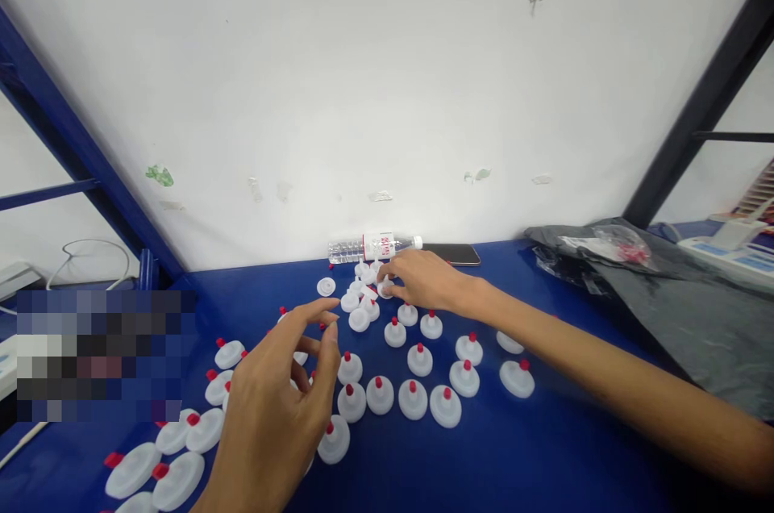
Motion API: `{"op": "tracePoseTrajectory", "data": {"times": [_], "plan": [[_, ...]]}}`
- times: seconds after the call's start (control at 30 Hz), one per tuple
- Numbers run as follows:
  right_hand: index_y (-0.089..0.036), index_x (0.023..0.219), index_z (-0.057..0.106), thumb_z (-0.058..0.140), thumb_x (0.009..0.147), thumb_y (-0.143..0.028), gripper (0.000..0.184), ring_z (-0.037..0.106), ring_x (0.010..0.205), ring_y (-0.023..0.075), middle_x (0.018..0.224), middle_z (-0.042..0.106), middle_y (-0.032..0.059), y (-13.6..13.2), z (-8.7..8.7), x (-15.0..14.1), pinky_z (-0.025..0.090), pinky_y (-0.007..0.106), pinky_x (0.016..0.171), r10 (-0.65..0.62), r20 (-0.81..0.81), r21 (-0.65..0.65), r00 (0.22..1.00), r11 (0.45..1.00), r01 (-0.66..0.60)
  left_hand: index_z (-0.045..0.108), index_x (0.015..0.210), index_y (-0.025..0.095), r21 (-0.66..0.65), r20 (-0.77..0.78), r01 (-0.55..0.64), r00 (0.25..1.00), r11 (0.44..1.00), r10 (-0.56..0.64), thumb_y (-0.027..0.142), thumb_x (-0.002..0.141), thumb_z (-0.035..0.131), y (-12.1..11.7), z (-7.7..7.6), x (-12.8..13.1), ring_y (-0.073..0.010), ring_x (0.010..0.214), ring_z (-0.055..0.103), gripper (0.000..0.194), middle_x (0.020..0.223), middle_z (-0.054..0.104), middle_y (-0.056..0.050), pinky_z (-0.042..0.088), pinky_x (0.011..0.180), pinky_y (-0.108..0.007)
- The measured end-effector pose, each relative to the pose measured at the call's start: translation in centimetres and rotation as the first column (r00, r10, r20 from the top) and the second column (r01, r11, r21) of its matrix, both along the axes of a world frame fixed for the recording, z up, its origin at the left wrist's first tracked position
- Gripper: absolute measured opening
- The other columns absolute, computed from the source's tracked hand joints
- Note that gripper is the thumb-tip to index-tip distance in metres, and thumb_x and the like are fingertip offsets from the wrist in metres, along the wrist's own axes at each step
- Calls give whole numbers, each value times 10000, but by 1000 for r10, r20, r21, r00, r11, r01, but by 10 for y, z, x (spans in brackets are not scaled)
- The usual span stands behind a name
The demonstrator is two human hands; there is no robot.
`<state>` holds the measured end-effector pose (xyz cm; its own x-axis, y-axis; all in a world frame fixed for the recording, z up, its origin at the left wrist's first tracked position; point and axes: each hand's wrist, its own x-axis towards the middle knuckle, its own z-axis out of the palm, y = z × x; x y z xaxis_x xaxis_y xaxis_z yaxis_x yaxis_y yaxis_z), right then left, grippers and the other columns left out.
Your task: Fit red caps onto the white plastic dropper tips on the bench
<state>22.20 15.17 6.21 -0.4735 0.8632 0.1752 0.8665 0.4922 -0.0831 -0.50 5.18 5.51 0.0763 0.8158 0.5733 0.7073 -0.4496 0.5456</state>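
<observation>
Right hand: our right hand (423, 279) reaches to the right side of the loose pile of white, round plastic discs (359, 319), near the middle of the frame. Its fingertips are bent around one pale disc (385, 288); they seem to touch it, but we cannot tell whether they grip it.
Left hand: our left hand (272, 392) hangs at lower centre-left, thumb and forefinger curved towards each other with a gap between; we see nothing held.
Red-capped discs: white discs with small red caps (380, 395) lie across the blue worktop (520, 456), from the lower left to right of centre, most with the cap upward.
Loose pieces: one flat white disc (326, 286) lies left of the pile, and a small red piece (331, 265) lies just above it in the frame.
Grip: we judge that a light pinch on the rim or the raised centre suits these small pieces; pressing down could make them skid or tip.
Pile: the discs overlap, so we do best to lift one straight up rather than drag it through its neighbours.
Left wrist: it passes close over capped discs, so a raised forearm lowers the risk of knocking them.
Behind: a clear plastic bottle with a white cap (378, 247) lies on its side against the wall (387, 93), beside a dark phone (453, 255); short, low reaches avoid bumping the bottle.
</observation>
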Motion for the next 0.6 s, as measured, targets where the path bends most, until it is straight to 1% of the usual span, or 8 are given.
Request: {"op": "tracePoseTrajectory", "data": {"times": [0.1,0.2,0.27,0.37,0.43,0.5,0.53,0.6], "plan": [[-201,1011,791,728,897,-317,174,711,903,266,955,785,98,3,0,1,435,291,662,-25,-27,-33,999,999,24,666,1155,329,-2,-6,-3,1000,1000,3,418,974,558,-1,-1,-1,-100,526,661,229,859,756,48,504,449,-205],[-212,935,789,758,863,-258,91,718,837,233,906,790,65,6,2,3,430,274,643,-24,-68,-71,997,997,19,667,1149,327,18,-4,16,1000,1000,-16,408,974,563,-2,-1,-1,-99,538,667,219,851,753,49,503,451,-201],[-201,920,783,754,862,-224,69,720,798,218,884,792,58,6,6,5,442,275,643,-22,-109,-80,994,997,14,670,1142,322,20,-7,18,1000,1000,-18,405,975,570,-3,1,-1,-97,537,664,212,840,749,48,511,464,-201],[-200,970,770,726,899,-264,105,729,799,184,905,796,43,1,19,5,490,264,677,0,-221,-79,975,997,-18,662,1163,314,11,-9,15,1000,1000,-15,413,973,578,-4,2,-1,-87,497,632,230,851,743,42,509,449,-204],[-205,1017,755,734,895,-323,172,737,806,174,902,795,38,-9,29,0,521,254,687,35,-396,-118,918,989,-89,643,1223,319,23,-22,17,1000,1000,-16,446,954,611,-3,1,-1,-75,462,599,299,895,738,37,513,440,-210],[-210,1061,733,747,877,-354,234,744,794,177,882,794,36,-22,38,-10,543,254,666,69,-581,-175,811,962,-207,614,1305,336,49,-59,42,998,998,-39,481,920,659,0,-2,-1,-67,475,596,413,1007,726,20,525,444,-215],[-214,1084,722,743,877,-350,249,746,792,179,880,794,35,-30,41,-15,548,255,655,82,-647,-196,758,943,-269,605,1329,342,69,-74,59,996,996,-54,490,905,680,2,-4,-1,-59,469,585,456,1057,714,12,521,434,-215],[-217,1130,703,732,883,-313,266,749,813,175,886,795,30,-45,47,-25,555,252,671,118,-702,-208,703,909,-361,618,1321,340,94,-82,97,993,991,-90,472,905,686,4,-6,-1,-48,465,569,441,1101,694,8,505,417,-208]]}}
